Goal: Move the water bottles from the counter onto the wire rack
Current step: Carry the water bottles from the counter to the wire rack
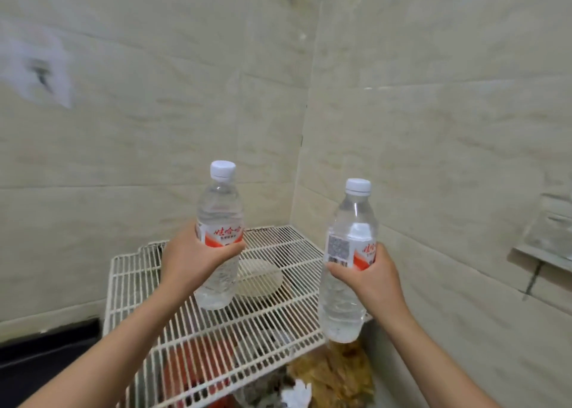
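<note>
Holding one bottle each, both hands are raised over the wire rack (pixel 278 311), a white grid shelf set into the corner of two tiled walls (pixel 154 129). The left hand (pixel 193 257) is wrapped firmly around the left bottle (pixel 219 222) at the lower edge of its red and white label, fingers closed round the far side and thumb toward the camera. This bottle stands upright with its white cap on, and its base hangs above the middle of the rack, not clearly touching the wires. The right hand (pixel 370 279) is clamped around the right bottle (pixel 349 252) at the same height on its label, where a barcode and a square code face the camera. That bottle is also upright and capped, and its base hangs past the rack's right front corner, off the wires. Both bottles look full of clear water. Under the rack, seen through the grid behind the left bottle, lies a pale round plate (pixel 260 277). Below the rack's front edge sit blurred items: something red (pixel 198 361) and a crumpled yellowish wrapper (pixel 337 373). A small shelf (pixel 538 259) sticks out of the wall well to the right of the rack.
</note>
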Demonstrator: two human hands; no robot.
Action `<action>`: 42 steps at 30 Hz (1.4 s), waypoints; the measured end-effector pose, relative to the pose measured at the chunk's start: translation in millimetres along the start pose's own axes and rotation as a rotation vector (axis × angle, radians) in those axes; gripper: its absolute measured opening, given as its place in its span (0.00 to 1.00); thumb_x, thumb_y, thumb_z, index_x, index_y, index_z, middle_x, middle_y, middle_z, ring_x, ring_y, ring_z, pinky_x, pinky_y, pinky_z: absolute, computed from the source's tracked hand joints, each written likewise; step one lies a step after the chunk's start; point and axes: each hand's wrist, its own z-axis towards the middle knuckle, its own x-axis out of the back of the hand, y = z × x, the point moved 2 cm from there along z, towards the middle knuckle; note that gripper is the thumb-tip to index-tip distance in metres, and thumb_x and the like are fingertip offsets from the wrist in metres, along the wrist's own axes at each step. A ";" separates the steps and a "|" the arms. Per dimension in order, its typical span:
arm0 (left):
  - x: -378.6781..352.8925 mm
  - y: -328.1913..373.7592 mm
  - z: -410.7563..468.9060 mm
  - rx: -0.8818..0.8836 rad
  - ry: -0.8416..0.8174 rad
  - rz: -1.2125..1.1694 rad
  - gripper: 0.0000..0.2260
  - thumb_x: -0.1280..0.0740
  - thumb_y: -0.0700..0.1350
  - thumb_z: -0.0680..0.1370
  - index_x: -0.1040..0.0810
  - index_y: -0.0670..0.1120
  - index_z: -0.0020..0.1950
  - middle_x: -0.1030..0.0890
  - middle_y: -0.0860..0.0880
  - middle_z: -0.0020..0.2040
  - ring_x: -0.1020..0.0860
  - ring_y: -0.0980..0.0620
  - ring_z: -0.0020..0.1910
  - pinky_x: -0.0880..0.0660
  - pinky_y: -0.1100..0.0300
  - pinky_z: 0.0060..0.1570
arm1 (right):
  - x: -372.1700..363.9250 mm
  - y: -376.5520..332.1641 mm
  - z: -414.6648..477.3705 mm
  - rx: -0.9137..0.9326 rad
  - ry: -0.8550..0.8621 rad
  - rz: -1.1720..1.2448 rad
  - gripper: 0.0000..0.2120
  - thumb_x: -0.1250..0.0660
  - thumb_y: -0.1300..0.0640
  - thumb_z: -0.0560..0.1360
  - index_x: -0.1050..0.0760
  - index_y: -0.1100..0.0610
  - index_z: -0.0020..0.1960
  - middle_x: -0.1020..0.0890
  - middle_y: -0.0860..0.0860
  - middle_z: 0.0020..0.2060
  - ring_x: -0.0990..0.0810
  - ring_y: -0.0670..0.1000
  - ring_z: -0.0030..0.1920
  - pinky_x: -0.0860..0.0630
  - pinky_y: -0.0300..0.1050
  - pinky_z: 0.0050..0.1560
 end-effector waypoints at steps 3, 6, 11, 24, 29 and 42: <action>-5.4 -18.7 31.0 0.037 0.020 -0.055 0.28 0.27 0.66 0.53 0.23 0.51 0.46 0.17 0.50 0.42 0.19 0.49 0.42 0.20 0.48 0.46 | -29.2 4.6 42.0 0.009 -0.003 0.012 0.25 0.23 0.52 0.61 0.33 0.51 0.51 0.24 0.42 0.40 0.23 0.44 0.41 0.23 0.44 0.43; -7.8 -38.2 50.3 0.108 0.059 -0.121 0.28 0.25 0.64 0.54 0.23 0.50 0.46 0.17 0.49 0.41 0.18 0.49 0.40 0.20 0.47 0.45 | -58.6 12.5 81.0 -0.004 -0.014 -0.004 0.24 0.23 0.52 0.62 0.33 0.51 0.51 0.25 0.43 0.39 0.23 0.45 0.41 0.22 0.47 0.46; -8.7 -59.4 72.5 0.192 0.177 -0.175 0.24 0.22 0.58 0.57 0.22 0.50 0.47 0.17 0.50 0.39 0.18 0.50 0.39 0.20 0.46 0.45 | -112.3 11.8 147.4 -0.019 -0.134 -0.062 0.26 0.24 0.50 0.62 0.31 0.55 0.54 0.22 0.49 0.44 0.21 0.51 0.44 0.22 0.49 0.46; 3.3 -85.5 89.2 0.290 0.310 -0.019 0.24 0.23 0.56 0.59 0.24 0.47 0.48 0.18 0.50 0.38 0.20 0.51 0.38 0.24 0.56 0.38 | -194.2 46.9 241.2 -0.036 -0.165 -0.081 0.27 0.24 0.52 0.63 0.34 0.57 0.55 0.23 0.53 0.48 0.23 0.54 0.45 0.24 0.51 0.49; -2.8 -79.6 112.6 0.279 0.366 0.055 0.24 0.24 0.60 0.57 0.24 0.50 0.47 0.17 0.52 0.38 0.19 0.50 0.40 0.22 0.52 0.42 | -211.3 54.3 276.1 -0.049 -0.076 -0.028 0.30 0.23 0.53 0.63 0.33 0.59 0.59 0.21 0.59 0.53 0.22 0.60 0.51 0.24 0.54 0.51; -127.5 -52.7 193.5 0.224 0.236 -0.022 0.24 0.23 0.53 0.61 0.28 0.50 0.52 0.19 0.50 0.46 0.20 0.49 0.46 0.22 0.48 0.51 | -221.9 85.1 309.4 -0.074 -0.027 -0.084 0.38 0.24 0.49 0.62 0.37 0.62 0.65 0.26 0.63 0.58 0.27 0.63 0.58 0.28 0.58 0.57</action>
